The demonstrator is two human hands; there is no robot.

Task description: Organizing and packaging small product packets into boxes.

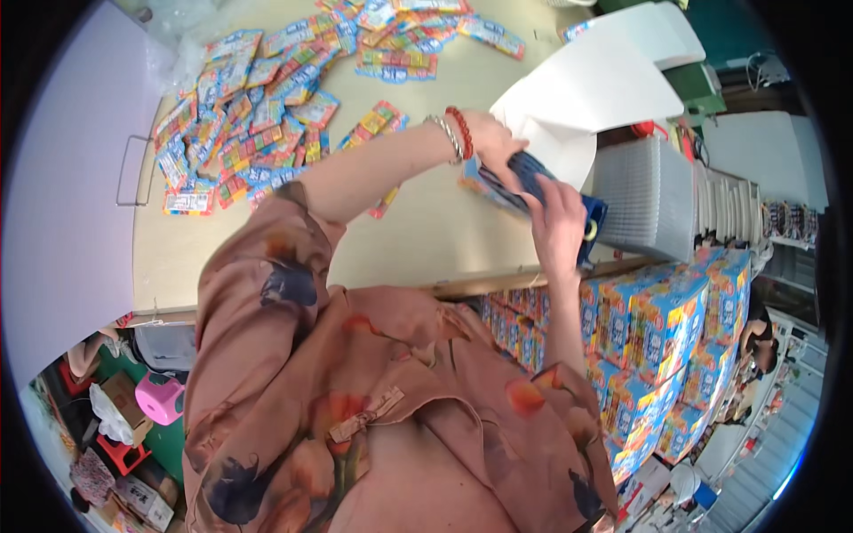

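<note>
A dark blue, ridged bundle (pixel 528 169), whose exact kind I cannot make out, lies between my hands at the right of the table. My left hand (pixel 491 142), with a red beaded and a silver bracelet at the wrist, grips its far end. At its near side, my right hand (pixel 560 222) has its fingers bent over it. Colourful flat packets (pixel 484 182) show at the bundle's left edge. Just beyond my hands, a white carton (pixel 569 84) stands with its flaps spread. My palms and part of the bundle are hidden.
Many bright packets (pixel 267 115) lie scattered over the pale table (pixel 400 240). Stacked clear plastic trays (pixel 644 186) stand right of my hands. Below the table edge rise piled colourful boxes (pixel 653 329). A pink stool (pixel 160 398) is on the floor at lower left.
</note>
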